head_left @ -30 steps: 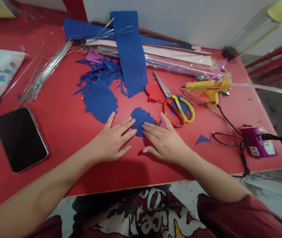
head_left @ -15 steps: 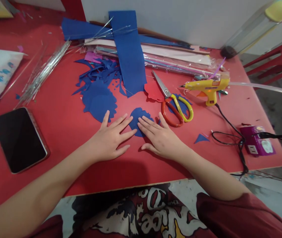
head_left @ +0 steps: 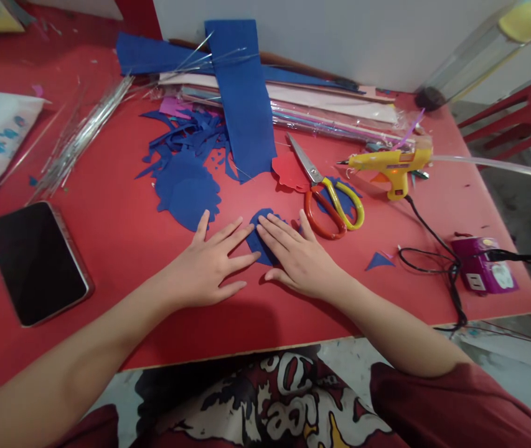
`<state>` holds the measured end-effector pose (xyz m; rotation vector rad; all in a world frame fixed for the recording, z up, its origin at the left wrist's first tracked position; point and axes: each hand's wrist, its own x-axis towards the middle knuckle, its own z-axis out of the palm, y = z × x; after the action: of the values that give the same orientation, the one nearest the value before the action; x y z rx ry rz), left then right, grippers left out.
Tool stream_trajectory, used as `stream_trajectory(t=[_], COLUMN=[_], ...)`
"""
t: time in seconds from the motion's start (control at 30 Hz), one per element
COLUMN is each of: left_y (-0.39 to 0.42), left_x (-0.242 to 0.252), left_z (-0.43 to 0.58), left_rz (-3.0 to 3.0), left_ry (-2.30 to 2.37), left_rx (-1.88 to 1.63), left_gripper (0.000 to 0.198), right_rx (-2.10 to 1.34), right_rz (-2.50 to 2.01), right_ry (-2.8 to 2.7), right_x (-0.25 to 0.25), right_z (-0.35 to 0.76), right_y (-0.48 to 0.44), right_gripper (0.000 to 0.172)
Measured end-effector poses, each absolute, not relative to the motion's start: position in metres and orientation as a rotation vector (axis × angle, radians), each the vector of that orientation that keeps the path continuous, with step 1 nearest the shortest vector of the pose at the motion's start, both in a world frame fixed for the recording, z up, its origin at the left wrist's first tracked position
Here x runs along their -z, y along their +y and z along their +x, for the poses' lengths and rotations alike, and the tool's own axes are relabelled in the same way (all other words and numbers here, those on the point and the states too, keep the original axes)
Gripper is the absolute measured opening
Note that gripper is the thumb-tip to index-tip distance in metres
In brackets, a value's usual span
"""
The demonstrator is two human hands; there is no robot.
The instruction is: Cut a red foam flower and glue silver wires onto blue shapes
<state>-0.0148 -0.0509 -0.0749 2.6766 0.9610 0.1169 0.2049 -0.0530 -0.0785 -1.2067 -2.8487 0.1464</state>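
Observation:
Between my hands a small blue foam cutout [head_left: 260,239] with a jagged edge lies flat on the red table. My right hand [head_left: 296,255] rests on it with fingers outstretched, covering much of its right side. My left hand [head_left: 213,264] is spread flat on the table, and its fingertips touch the cutout's left edge. Just beyond my left fingers sit larger blue jagged cutouts [head_left: 185,190]. Scissors with red and yellow handles [head_left: 325,193] lie beyond my right hand, over a red cutout [head_left: 288,174] and another blue cutout [head_left: 340,196].
A yellow hot glue gun [head_left: 391,165] lies at the right, its cord running by a purple box [head_left: 484,264]. Blue scraps [head_left: 190,134], a blue strip [head_left: 244,106] and wires [head_left: 90,134] lie farther back. A phone [head_left: 36,264] is at the left.
The small blue cutout has shifted slightly towards me and turned a little under my fingers. Both hands stay spread in nearly the same place.

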Motion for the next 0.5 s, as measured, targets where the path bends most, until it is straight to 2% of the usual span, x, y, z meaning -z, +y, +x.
stream_trajectory(t=[0.5], left_y=[-0.0521], left_x=[0.0743], left_z=[-0.0137], left_rz=[2.662], left_ry=[0.957], left_rx=[-0.097], left_gripper=[0.041], right_rx=[-0.124], right_rz=[-1.269], right_ry=[-2.785], right_x=[0.0876], right_z=[0.2012], right_y=[-0.0521], right_gripper=[0.085])
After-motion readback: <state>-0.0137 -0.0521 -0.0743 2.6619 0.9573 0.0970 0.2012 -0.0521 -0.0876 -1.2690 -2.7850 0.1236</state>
